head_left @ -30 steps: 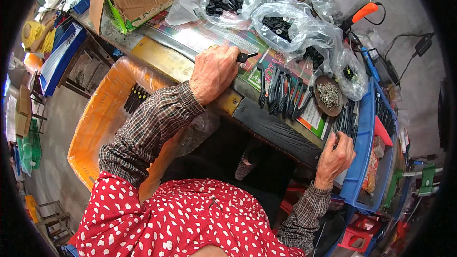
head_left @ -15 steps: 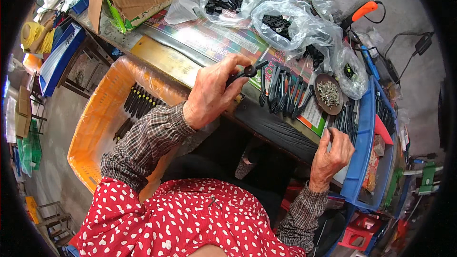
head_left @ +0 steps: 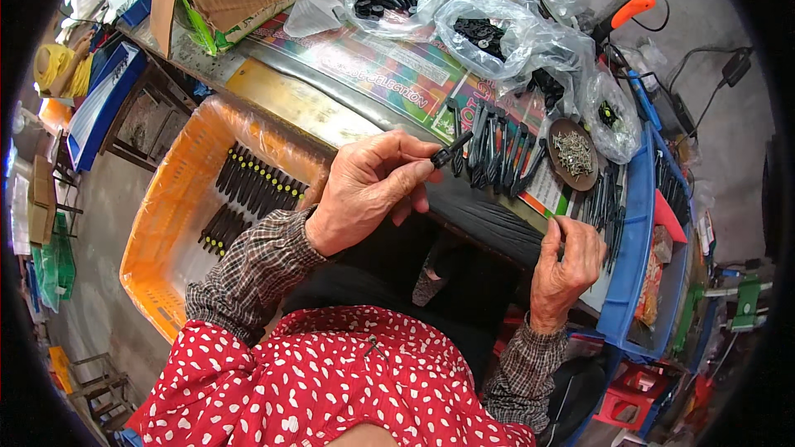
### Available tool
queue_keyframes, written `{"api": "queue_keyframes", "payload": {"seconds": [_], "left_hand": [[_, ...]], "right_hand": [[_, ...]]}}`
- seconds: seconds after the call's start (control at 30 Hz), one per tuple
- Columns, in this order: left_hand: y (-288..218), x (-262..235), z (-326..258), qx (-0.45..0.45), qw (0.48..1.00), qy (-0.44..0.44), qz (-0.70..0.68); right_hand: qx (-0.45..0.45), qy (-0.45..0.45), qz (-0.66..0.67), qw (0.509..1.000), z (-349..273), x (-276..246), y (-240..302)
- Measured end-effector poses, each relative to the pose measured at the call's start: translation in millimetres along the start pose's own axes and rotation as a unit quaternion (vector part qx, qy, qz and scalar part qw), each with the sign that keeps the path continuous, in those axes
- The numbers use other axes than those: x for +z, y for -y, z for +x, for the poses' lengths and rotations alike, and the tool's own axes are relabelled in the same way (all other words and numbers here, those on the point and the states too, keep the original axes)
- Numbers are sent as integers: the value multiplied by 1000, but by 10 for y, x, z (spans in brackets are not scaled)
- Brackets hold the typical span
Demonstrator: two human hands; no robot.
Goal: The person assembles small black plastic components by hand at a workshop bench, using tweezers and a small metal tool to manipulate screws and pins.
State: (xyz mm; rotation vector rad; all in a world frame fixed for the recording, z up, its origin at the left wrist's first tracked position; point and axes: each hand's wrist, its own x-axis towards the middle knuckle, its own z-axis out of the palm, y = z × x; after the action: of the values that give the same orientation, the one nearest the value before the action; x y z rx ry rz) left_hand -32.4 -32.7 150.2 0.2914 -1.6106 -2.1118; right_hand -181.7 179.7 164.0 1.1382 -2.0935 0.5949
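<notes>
Pinching a slim black rod-shaped part (head_left: 451,149) betw. thumb and fingertips, the left hand (head_left: 373,190) sits raised over the near edge of the work table (head_left: 331,112), knuckles up, wrist bent back, plaid-sleeved forearm running down-left toward the body. The part sticks out up-right from the fingers, its tip just beside a row of similar black parts (head_left: 497,149) lying side by side on the table. The right hand (head_left: 567,261) rests at the table's near edge by the blue tray (head_left: 633,273), fingers curled in; cannot tell whether it holds anything. A small round dish of screws (head_left: 573,153) sits just beyond the row. Left of the lap, an orange crate (head_left: 178,223) holds more black parts in rows. Clear bags of black pieces (head_left: 489,33) lie at the table's far side.
</notes>
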Motion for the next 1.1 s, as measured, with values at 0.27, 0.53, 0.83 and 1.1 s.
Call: {"api": "queue_keyframes", "payload": {"seconds": [0.27, 0.53, 0.83, 1.1], "left_hand": [[38, 93, -164, -134, 958, 47, -249], [85, 153, -279, -186, 938, 41, -288], [99, 192, -318, -170, 951, 38, -256], [45, 227, -270, -154, 960, 37, -231]], "right_hand": [[-13, 20, 119, 993, -16, -20, 267], [8, 54, 230, 972, -34, 0, 474], [1, 58, 228, 972, 1, -31, 431], [48, 73, 137, 987, 134, -44, -105]]}}
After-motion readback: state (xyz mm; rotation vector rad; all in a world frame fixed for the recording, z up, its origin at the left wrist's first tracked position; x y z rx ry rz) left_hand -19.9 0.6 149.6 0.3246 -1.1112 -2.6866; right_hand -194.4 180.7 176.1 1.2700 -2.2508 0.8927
